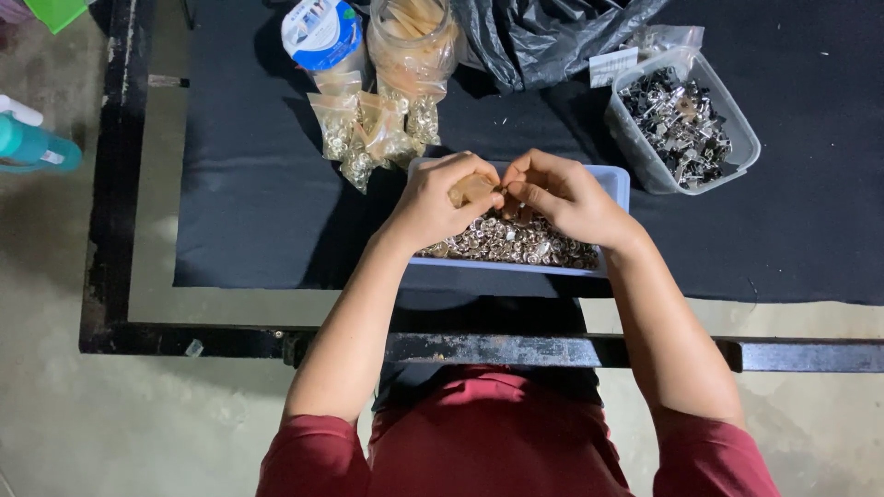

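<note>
Pinching small bag [471, 189] between hands [502, 198]

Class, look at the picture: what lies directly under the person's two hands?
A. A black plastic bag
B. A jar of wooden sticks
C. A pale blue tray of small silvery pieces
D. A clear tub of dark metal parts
C: both hands, left and right, meet over the tray heaped with silvery pieces; the clear tub stands off to the right.

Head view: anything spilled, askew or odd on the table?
Nothing spilled. The filled small bags lie in a loose heap, not stacked. The clear tub of metal parts sits askew. Both hands, left and right, work over the blue tray.
</note>
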